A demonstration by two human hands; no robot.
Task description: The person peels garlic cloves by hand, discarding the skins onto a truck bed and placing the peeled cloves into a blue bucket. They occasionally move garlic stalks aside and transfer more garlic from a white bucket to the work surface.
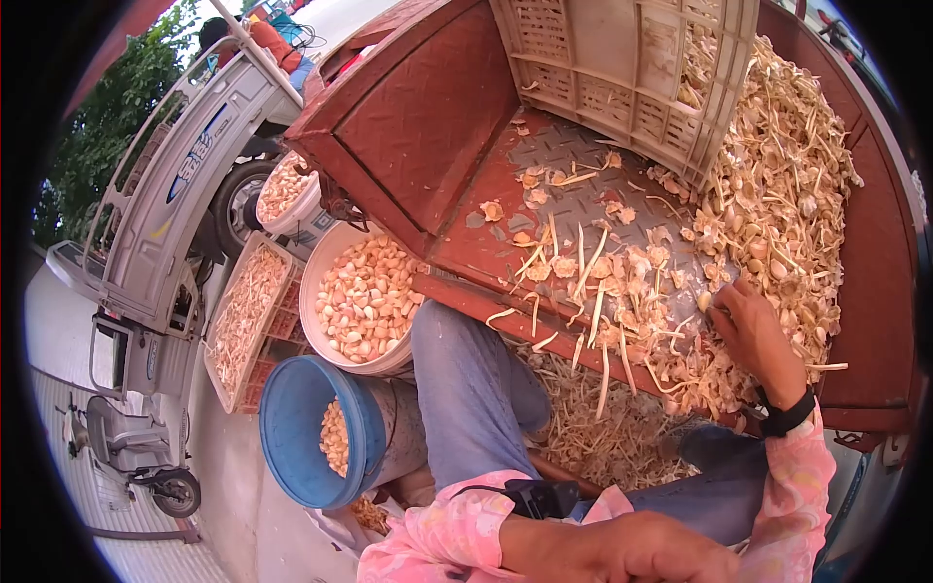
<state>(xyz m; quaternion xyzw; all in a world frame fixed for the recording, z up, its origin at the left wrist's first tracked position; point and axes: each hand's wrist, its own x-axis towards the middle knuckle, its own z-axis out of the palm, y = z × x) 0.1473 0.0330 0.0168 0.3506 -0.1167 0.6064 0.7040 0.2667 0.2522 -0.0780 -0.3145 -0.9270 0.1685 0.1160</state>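
Observation:
My right hand (753, 330), with a black band at the wrist, is over the metal truck bed at the lower edge of a large heap of garlic cloves and husks (777, 214). Its fingers are bent together by a pale clove (705, 302); whether they grip it is unclear. Low in the view, near my lap, my left hand (661, 550) is curled, its fingertips hidden. Thin stems and husks (622, 282) lie scattered across the bed to the left of my right hand.
A pale plastic crate (632, 78) stands tilted in the red bed (418, 117). At left are a white bucket of cloves (364, 301), a blue bucket (292, 428), a crate of stems (248, 311), a parked three-wheeler (155, 194) and a scooter (126, 442). A person (272, 44) is behind.

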